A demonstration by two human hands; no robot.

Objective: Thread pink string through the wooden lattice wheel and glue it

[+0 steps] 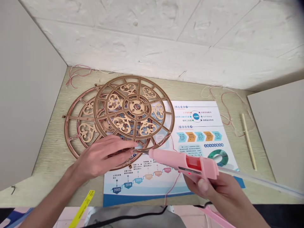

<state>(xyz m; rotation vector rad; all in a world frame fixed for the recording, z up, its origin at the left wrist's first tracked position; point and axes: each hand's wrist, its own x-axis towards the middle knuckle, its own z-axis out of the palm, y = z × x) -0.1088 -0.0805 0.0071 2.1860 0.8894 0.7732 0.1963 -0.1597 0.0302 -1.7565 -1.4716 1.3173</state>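
We count two hands, one pink hot glue gun [187, 163] and two round filigree wooden wheels [137, 107] overlapping mid-desk [52, 158]. The right hand [213, 190] grips the gun, its fingers [203, 186] closed round the handle, the nozzle pointing left at the wheels' near edge. The left hand [102, 156] lies on the wheels, its fingers [125, 145] open and flat, just beside the nozzle. The wheels partly cover one printed poster [199, 109]. One wooden stick [248, 142] and two tangles of thin red wire [77, 76] lie beyond.
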